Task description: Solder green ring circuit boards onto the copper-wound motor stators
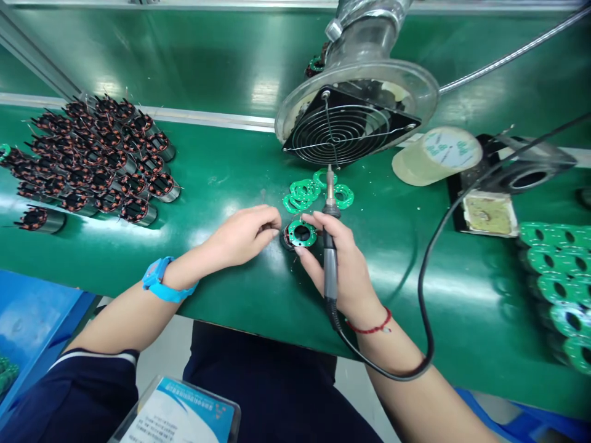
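A motor stator [289, 241] with a green ring-shaped circuit board [296, 237] on top stands on the bench before me. My right hand [347, 271] holds a soldering iron [330, 264], its tip pointing away from me toward the fan. The thumb and forefinger of that hand also reach to the right side of the stator. At the stator's left edge is my left hand [247, 237], fingers curled and pinched together; what they hold, if anything, is hidden. Loose green circuit rings [302, 194] lie just beyond the stator.
A fume extractor fan [341, 132] overhangs the loose rings. Bare stators [101, 160] crowd the left. Rightward are a tape-topped cylinder [431, 157], an iron stand [526, 172] with a sponge [490, 213], and rows of stators with green boards [561, 289]. The iron's black cable [422, 289] loops over my right forearm.
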